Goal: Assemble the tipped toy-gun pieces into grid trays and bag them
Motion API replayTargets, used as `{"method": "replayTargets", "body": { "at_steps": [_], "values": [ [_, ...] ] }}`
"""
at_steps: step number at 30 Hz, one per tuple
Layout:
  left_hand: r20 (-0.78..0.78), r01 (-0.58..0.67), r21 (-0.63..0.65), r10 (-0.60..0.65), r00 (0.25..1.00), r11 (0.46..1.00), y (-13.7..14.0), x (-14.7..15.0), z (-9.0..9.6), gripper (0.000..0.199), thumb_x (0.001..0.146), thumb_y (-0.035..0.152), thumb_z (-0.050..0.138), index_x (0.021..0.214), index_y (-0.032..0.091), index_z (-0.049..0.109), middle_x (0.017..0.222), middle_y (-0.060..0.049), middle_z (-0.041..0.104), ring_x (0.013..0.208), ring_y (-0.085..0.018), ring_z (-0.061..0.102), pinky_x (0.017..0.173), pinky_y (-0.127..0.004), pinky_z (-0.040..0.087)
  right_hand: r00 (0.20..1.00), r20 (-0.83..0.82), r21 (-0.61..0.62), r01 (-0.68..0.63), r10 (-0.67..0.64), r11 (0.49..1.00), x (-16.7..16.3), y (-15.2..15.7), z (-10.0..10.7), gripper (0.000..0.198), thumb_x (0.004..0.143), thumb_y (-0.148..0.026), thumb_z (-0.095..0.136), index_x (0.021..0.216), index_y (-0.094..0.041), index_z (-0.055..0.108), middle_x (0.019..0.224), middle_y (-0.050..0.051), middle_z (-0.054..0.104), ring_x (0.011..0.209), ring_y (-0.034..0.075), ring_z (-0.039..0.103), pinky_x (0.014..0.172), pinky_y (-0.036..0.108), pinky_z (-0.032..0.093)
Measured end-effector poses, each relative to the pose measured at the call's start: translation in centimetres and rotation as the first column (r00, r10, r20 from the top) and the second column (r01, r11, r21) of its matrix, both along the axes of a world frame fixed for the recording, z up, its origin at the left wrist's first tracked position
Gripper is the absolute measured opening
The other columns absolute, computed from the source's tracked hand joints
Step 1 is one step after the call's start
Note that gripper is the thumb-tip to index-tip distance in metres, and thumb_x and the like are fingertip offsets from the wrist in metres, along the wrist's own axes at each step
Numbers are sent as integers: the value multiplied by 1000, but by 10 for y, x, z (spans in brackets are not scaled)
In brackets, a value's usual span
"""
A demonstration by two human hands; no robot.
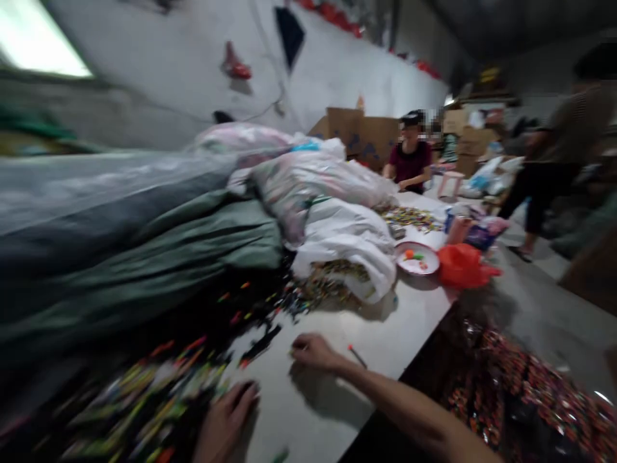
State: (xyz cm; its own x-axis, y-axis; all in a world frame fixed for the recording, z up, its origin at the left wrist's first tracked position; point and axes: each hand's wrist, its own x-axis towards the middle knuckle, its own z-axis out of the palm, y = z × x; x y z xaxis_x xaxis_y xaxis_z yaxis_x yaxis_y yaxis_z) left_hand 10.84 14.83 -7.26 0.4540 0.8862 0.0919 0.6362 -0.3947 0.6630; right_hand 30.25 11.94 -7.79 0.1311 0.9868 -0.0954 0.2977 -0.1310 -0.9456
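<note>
My left hand (226, 418) is at the bottom of the view, beside a heap of small bright pieces (159, 392) in yellow, green, orange and black. Its fingers look curled together, and blur hides whatever is in them. Over the white tabletop (328, 405), my right hand (313, 352) has its fingers closed in a pinch. A tiny yellowish speck shows at the fingertips, too small to name. Just right of that hand lies a thin dark stick with a red-orange end (357, 355). Black pieces (260, 344) are strewn between the heap and my right hand.
A white sack (349, 235) spills small pieces onto the table. Beyond it are a round dish (417, 258) and a red plastic bag (465, 265). Green cloth (207, 238) covers the left. A person (411, 157) sits at the far end; another (559, 148) stands right.
</note>
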Motion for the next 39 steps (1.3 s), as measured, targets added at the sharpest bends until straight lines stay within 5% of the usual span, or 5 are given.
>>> {"method": "replayTargets", "body": {
  "at_steps": [5,9,16,27,39],
  "values": [
    [72,23,-230,-7,997,973,-38,18,-11,32,84,43,44,84,21,66,78,0,68,72,-15,59,68,-24,45,962,-221,-74,-182,161,981,16,-27,-24,16,83,-26,56,91,-13,60,71,-1,58,56,8,52,55,20,43],
    [62,115,-197,-105,993,974,-55,29,-11,33,87,36,42,81,18,67,73,-2,65,70,-14,56,65,-23,39,891,-359,1,-297,277,955,19,-47,-15,30,74,-39,66,88,-12,64,68,0,59,57,9,52,55,21,42],
    [-31,156,-125,-161,987,980,-62,19,-7,28,88,29,42,84,19,68,77,-2,65,73,-15,55,64,-23,35,882,-310,20,-368,355,930,11,-53,8,31,75,-40,65,88,-13,68,68,0,60,61,10,51,59,24,39],
    [28,137,-223,-134,991,965,-65,18,-6,28,85,33,44,75,17,65,69,0,60,69,-14,51,61,-23,32,913,-193,111,-344,360,932,13,-49,0,22,71,-35,70,81,-15,69,79,3,64,74,14,57,67,26,42],
    [249,266,-550,-148,957,792,-66,10,-8,28,78,35,49,60,14,56,54,4,42,53,-8,36,51,-21,25,853,-93,137,-499,513,856,17,-52,7,16,72,-32,70,77,-16,72,77,4,62,70,14,59,63,26,44]
  ]
}}
